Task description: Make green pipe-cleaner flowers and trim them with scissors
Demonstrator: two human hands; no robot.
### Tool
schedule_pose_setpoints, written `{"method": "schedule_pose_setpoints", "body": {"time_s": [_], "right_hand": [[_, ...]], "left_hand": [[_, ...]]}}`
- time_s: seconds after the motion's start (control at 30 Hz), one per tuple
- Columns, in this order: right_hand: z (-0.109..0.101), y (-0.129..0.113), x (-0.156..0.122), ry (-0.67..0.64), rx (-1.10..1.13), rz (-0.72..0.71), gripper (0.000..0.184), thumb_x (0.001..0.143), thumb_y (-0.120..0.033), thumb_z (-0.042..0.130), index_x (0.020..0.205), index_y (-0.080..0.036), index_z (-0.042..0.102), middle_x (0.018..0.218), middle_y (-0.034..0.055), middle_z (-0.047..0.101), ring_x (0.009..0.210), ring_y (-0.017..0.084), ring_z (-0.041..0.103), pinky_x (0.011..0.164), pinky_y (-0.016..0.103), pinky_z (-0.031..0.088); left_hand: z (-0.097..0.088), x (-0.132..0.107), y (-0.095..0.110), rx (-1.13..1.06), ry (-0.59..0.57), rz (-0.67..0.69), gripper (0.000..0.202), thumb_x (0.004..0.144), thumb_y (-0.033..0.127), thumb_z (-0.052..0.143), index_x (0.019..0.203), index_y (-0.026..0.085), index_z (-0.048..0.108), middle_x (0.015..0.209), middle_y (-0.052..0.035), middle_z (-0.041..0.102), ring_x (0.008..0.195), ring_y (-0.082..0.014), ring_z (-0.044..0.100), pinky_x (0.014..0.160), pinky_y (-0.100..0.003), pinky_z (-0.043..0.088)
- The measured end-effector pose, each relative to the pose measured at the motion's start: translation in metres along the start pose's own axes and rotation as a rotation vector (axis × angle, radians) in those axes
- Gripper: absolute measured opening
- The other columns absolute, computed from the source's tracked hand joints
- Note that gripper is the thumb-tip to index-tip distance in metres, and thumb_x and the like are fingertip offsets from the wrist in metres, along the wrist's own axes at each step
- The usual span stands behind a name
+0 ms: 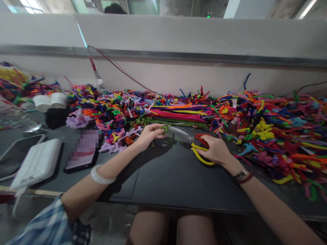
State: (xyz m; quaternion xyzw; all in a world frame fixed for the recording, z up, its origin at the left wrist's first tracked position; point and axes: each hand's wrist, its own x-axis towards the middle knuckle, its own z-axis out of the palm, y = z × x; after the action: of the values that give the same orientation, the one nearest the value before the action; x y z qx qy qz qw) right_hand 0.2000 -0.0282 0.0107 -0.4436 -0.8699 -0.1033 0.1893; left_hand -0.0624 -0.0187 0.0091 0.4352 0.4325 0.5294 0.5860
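Observation:
My left hand (151, 135) pinches a small green pipe cleaner piece (165, 129) above the dark table. In my right hand (217, 149) is a pair of scissors (200, 154) with one red and one yellow handle. The scissor blades (180, 132) are parted and point left at the green piece. Small green bits (173, 139) lie on the table beneath the blades. Just behind both hands lies a bundle of straight pipe cleaners (178, 114) in green, pink, yellow and purple.
Heaps of cut, bent pipe cleaners (263, 131) line the table's back and right. At left are a phone (84, 149), a white power bank (38, 163), white cups (58, 100) and a black item (57, 118). A brush (98, 76) leans against the rear panel (163, 37).

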Motion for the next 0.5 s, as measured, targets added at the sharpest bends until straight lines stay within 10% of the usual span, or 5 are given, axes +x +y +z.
{"method": "schedule_pose_setpoints", "body": {"time_s": [0.5], "right_hand": [[-0.0008,0.0001,-0.0005,-0.073,0.069,-0.066,0.034,0.071,-0.042,0.054,0.089,-0.014,0.056,0.084,0.0093,0.064,0.069,0.020,0.059,0.058,0.026,0.043]], "left_hand": [[-0.0027,0.0013,0.0000,0.035,-0.011,0.028,0.016,0.061,0.018,0.064,0.076,0.017,0.061,0.068,0.0021,0.056,0.059,-0.0059,0.047,0.055,-0.017,0.036]]}}
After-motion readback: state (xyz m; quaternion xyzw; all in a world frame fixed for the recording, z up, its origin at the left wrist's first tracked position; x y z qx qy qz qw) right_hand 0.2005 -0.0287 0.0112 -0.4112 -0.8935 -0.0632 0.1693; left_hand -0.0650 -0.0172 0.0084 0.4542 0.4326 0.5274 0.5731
